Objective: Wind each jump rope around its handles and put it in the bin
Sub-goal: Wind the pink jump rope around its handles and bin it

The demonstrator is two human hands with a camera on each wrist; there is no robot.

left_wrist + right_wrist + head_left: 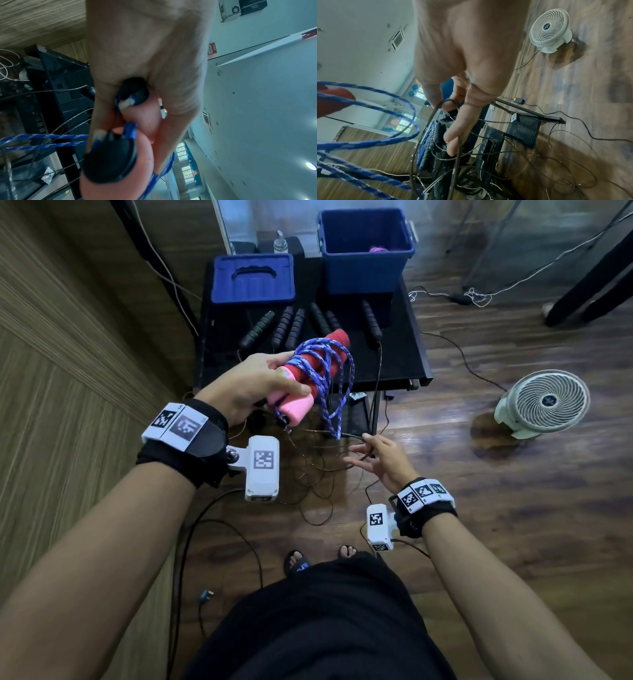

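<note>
Two handles [305, 385] clenched together in my left hand [253, 386], rope [329, 378] loops dangling rightward; my right hand [383, 460] below pinches a thin cable [342, 436].

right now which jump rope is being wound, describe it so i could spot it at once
Start at the black table with the open blue bin; just in front of it, the left hand holds up the jump rope. It alone has pink and red handles and a blue-and-white cord; those on the table have black handles.
</note>
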